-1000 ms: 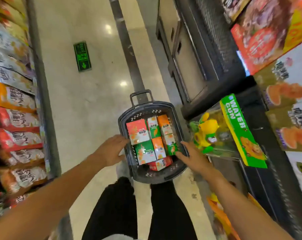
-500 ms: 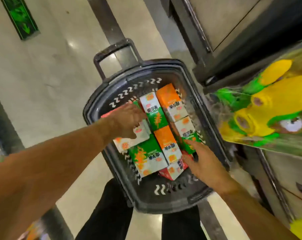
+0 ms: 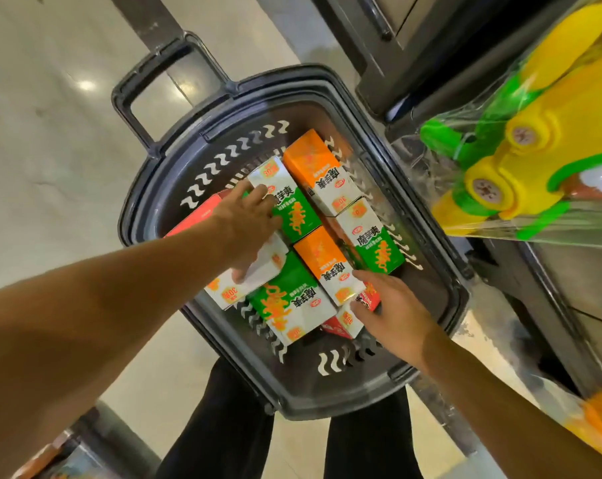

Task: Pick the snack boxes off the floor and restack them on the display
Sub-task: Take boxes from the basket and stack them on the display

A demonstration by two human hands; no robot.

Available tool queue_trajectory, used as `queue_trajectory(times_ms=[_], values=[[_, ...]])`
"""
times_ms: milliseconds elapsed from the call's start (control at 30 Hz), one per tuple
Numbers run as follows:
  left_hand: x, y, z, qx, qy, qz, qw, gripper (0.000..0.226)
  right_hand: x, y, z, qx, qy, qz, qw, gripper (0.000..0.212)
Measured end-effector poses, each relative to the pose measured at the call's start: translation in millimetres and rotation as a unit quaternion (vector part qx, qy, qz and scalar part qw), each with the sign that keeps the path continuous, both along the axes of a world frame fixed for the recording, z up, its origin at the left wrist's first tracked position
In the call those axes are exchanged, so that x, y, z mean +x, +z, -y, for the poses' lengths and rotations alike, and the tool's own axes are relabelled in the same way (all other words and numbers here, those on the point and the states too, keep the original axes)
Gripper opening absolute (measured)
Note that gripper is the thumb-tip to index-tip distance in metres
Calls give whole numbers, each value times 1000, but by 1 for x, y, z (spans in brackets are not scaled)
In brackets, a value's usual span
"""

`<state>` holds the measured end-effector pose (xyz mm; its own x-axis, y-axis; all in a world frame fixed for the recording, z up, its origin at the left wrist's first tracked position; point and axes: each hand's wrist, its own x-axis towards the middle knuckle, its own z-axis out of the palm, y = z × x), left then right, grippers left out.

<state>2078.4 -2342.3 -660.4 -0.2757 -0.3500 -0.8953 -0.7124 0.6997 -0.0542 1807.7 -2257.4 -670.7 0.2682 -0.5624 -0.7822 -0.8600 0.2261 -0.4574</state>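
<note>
A dark basket (image 3: 441, 216) with a loop handle (image 3: 161, 98) sits on the pale floor (image 3: 50, 167) in front of the person's dark trouser legs (image 3: 223, 426). Snack boxes lie packed flat inside it.

The left arm reaches in from the lower left, nearly straight. The left hand (image 3: 247, 226) lies palm-down over a red-and-white box (image 3: 244, 278), thumb (image 3: 239, 273) pressed on its white near end, fingers (image 3: 259, 195) curled over the far edge where it meets a green box (image 3: 289, 205). The hand clasps this red-and-white box.

The right arm comes in from the lower right. The right hand (image 3: 392, 312) is palm-down with fingers spread a little and mostly straight, tips touching a small red box (image 3: 368, 299) and the near end of an orange box (image 3: 327, 264); I cannot tell whether it grips either.

Also in the basket are a second orange box (image 3: 320, 171) at the far side, a second green box (image 3: 379, 247) by the right wall, and a large green box (image 3: 285, 302) near the middle.

A wrapped yellow-and-green toy (image 3: 520, 160) hangs at the right, over a dark cabinet (image 3: 413, 39).
</note>
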Motion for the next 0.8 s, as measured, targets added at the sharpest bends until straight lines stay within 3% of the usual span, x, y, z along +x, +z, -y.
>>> queue_trajectory(times_ms=[200, 333, 400, 467, 533, 633, 800], values=[[13, 14, -3, 12, 57, -43, 997, 119, 3, 0, -12, 32, 15, -14, 999, 59], [23, 31, -15, -46, 36, -91, 994, 94, 9, 2, -8, 43, -14, -22, 999, 65], [37, 39, -20, -96, 88, -147, 980, 82, 16, 2, -2, 34, -18, -16, 999, 68], [54, 41, -25, -162, 174, -208, 949, 82, 26, 0, 6, 13, -17, -4, 1000, 71], [69, 41, -28, -194, 313, -267, 891, 81, 39, -4, 17, -11, -13, 5, 1000, 74], [78, 47, -32, -174, 525, -267, 789, 64, 67, -13, 39, -49, -7, 15, 999, 78], [86, 38, -55, -233, 628, -270, 692, 57, 120, -41, 64, -56, 43, -3, 998, 94]])
